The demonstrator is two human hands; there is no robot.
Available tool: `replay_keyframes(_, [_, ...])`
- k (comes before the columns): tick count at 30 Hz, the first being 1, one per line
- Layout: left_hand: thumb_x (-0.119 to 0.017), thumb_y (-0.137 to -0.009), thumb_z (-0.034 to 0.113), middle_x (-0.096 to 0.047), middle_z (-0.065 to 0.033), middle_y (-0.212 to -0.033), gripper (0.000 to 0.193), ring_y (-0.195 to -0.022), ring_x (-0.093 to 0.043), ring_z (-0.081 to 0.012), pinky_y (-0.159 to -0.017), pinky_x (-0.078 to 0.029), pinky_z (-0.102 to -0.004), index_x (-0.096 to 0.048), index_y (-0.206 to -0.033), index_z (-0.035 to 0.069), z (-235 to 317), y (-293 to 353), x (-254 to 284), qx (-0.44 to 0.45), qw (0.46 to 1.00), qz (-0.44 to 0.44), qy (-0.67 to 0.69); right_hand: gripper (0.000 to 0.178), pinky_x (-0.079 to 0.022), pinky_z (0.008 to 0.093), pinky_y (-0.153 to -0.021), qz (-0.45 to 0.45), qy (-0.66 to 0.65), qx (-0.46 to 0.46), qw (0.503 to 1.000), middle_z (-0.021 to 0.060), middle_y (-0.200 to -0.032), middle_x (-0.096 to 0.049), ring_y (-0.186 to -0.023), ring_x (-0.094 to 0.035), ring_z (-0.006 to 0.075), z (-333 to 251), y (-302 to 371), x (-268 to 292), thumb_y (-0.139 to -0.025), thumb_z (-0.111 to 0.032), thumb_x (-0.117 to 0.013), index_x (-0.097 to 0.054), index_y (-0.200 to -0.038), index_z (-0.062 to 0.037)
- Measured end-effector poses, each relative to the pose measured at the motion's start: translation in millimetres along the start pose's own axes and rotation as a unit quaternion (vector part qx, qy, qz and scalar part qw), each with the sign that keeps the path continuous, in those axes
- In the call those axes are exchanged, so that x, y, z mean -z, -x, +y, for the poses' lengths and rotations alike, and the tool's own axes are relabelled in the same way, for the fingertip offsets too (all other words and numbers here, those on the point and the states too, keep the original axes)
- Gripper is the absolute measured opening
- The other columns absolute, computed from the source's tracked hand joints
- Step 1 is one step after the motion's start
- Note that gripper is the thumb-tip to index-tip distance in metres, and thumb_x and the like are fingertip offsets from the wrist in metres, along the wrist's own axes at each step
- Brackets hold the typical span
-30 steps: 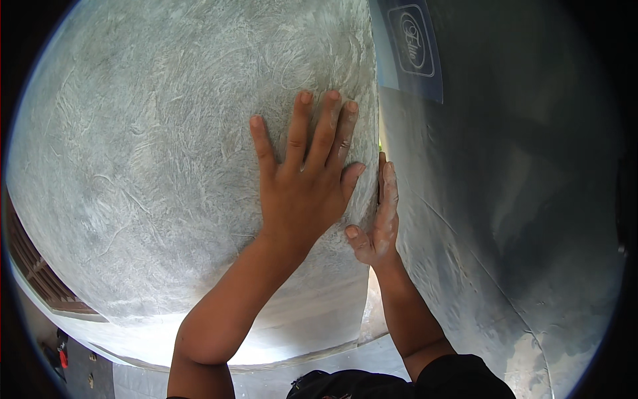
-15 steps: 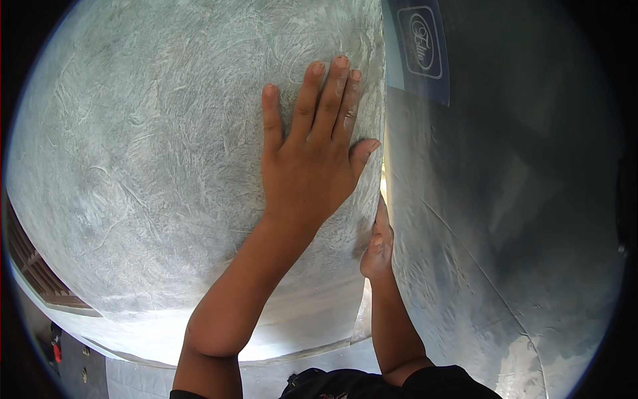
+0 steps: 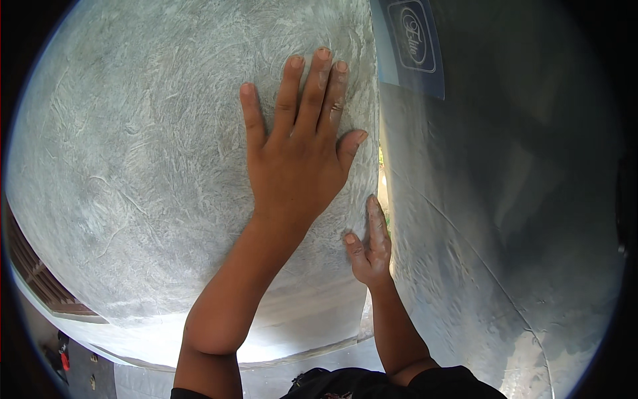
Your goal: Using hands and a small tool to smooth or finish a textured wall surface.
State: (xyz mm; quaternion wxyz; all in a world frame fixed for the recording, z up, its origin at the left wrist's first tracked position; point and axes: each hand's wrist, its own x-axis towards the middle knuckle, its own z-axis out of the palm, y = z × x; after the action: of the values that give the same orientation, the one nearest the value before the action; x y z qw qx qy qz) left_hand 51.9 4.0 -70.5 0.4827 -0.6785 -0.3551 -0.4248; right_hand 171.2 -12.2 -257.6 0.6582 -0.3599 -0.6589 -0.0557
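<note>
Head view: dark sheeting (image 3: 505,199) flanks the grey panel (image 3: 159,166).

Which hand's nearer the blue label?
Left. The left hand is on the grey surface, lower-left of the blue label; the right hand is farther below, by the surface's right edge.

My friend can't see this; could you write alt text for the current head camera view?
A person's left hand lies spread on a large, textured grey surface, while the right hand, smeared whitish, is lower at its right edge. Beyond a narrow bright gap is a darker grey surface with a blue label.
</note>
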Motion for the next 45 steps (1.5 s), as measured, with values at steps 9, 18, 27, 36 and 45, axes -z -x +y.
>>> replay_keyframes(9, [-0.032, -0.098, 0.050, -0.038, -0.0033, -0.150, 0.057, -0.143, -0.025, -0.0247, -0.116, -0.002, -0.0547, -0.046, -0.141, 0.016, 28, 87, -4, -0.003, 0.999, -0.050, -0.020, 0.062, -0.032, 0.0368, -0.107, 0.066, -0.116, -0.090, 0.987, 0.0286, -0.140, -0.042, -0.128, -0.044, 0.0328, -12, 4, -6, -0.099, -0.018, -0.044, -0.016, -0.146, 0.0093])
replay_keyframes(18, [-0.033, -0.097, 0.052, -0.039, -0.0016, -0.150, 0.057, -0.141, -0.029, -0.0240, -0.116, -0.004, -0.0545, -0.047, -0.141, 0.018, 28, 70, -8, 0.020, 1.000, -0.022, -0.006, 0.053, -0.042, 0.0278, -0.076, 0.090, -0.035, -0.123, 0.988, 0.0161, -0.105, -0.056, -0.085, -0.051, 0.0180, -3, 10, -16, -0.100, -0.017, -0.044, -0.029, -0.143, 0.0084])
replay_keyframes(27, [-0.036, -0.093, 0.059, -0.038, -0.0005, -0.150, 0.065, -0.141, -0.030, -0.0216, -0.116, -0.007, -0.0550, -0.044, -0.143, 0.019, -10, -12, 5, 0.013, 0.999, 0.028, -0.009, 0.048, -0.040, 0.0220, -0.060, 0.106, -0.080, -0.128, 0.983, 0.0133, -0.099, -0.062, -0.063, -0.045, 0.0084, -4, 15, -19, -0.101, -0.018, -0.042, -0.034, -0.141, 0.0075])
replay_keyframes(36, [-0.036, -0.091, 0.062, -0.039, 0.0017, -0.149, 0.067, -0.140, -0.031, -0.0183, -0.116, -0.009, -0.0521, -0.046, -0.141, 0.019, 13, 33, -5, -0.125, 0.991, -0.046, 0.020, 0.045, -0.045, 0.0250, -0.081, 0.118, -0.129, -0.181, 0.968, 0.0147, -0.119, -0.060, -0.090, -0.058, 0.0160, 18, 31, -23, -0.101, -0.020, -0.044, -0.041, -0.136, 0.0096])
replay_keyframes(45, [-0.046, -0.090, 0.056, -0.040, 0.0040, -0.148, 0.062, -0.139, -0.033, -0.0203, -0.115, -0.015, -0.0533, -0.047, -0.140, 0.020, 18, 50, -3, -0.143, 0.984, -0.072, 0.073, 0.048, -0.041, 0.0359, -0.098, 0.073, -0.055, -0.146, 0.985, 0.0297, -0.128, -0.052, -0.118, -0.055, 0.0343, -2, 20, -11, -0.099, -0.016, -0.045, -0.037, -0.137, 0.0114])
